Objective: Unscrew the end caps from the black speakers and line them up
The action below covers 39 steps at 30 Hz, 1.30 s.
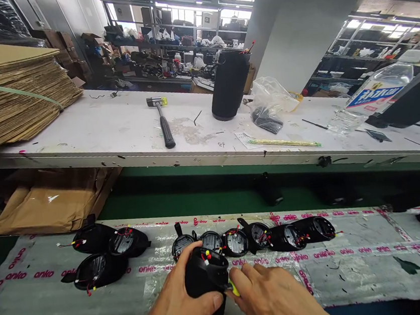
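My left hand (178, 297) is wrapped round a black fabric-covered cylinder (204, 277), which looks like a speaker body. Its open end tilts up and shows red, yellow and white wire connectors. At the right side of that rim, my right hand (274, 294) closes on a small tool with a yellow-green handle (234, 288). The tool's tip touches or nearly touches the rim; most of the tool is hidden by the fingers. Just beyond my hands, several similar black cylinders (237, 242) lie in a row, their wired ends facing me. Three more cylinders (94, 272) lie grouped at the left.
The work surface (163, 281) is covered in taped plastic film. A raised white shelf (123, 132) behind it bears a rubber mallet (164, 125), an upright black cylinder (229, 87), a plastic bag (269, 97) and a bottle (373, 93). Flat cardboard (9, 94) is stacked at left.
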Each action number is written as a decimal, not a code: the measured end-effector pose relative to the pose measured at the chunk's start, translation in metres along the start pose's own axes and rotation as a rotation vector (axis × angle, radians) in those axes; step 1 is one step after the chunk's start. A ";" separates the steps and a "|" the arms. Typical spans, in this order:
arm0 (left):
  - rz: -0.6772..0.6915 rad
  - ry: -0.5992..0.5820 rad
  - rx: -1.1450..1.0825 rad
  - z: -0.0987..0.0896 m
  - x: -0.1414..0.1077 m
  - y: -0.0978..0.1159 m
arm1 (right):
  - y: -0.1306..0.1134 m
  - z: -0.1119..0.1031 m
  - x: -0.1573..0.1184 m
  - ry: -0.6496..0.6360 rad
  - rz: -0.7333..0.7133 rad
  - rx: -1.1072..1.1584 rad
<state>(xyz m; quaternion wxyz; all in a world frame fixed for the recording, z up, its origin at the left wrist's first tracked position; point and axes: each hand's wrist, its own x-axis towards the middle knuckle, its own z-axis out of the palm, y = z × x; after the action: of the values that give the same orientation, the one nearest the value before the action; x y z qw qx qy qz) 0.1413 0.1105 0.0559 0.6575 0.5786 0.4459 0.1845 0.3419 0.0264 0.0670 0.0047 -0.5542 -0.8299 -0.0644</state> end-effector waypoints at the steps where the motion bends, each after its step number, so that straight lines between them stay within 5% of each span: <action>1: -0.015 0.016 0.034 0.002 -0.001 0.003 | 0.000 -0.001 0.000 -0.008 -0.011 -0.025; 13: -0.075 0.216 0.290 0.019 0.000 0.003 | -0.009 -0.010 0.003 -0.194 -0.022 -0.080; 17: -0.057 0.259 0.332 0.019 0.002 0.003 | -0.009 -0.009 0.003 -0.169 -0.030 -0.058; 28: 0.030 0.204 0.240 0.013 0.006 -0.007 | -0.010 -0.011 0.005 -0.127 -0.001 -0.021; 34: 0.021 0.020 0.000 -0.002 0.012 -0.016 | -0.009 0.012 0.005 0.023 0.046 0.140; 39: -0.240 -0.060 -0.435 -0.005 0.009 -0.023 | -0.004 0.014 -0.004 0.420 0.272 0.541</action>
<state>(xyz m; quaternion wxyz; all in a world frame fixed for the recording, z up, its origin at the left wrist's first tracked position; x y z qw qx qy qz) 0.1362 0.1143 0.0318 0.7968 0.3715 0.4416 0.1794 0.3408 0.0227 0.0522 0.3301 -0.6129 -0.7164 0.0462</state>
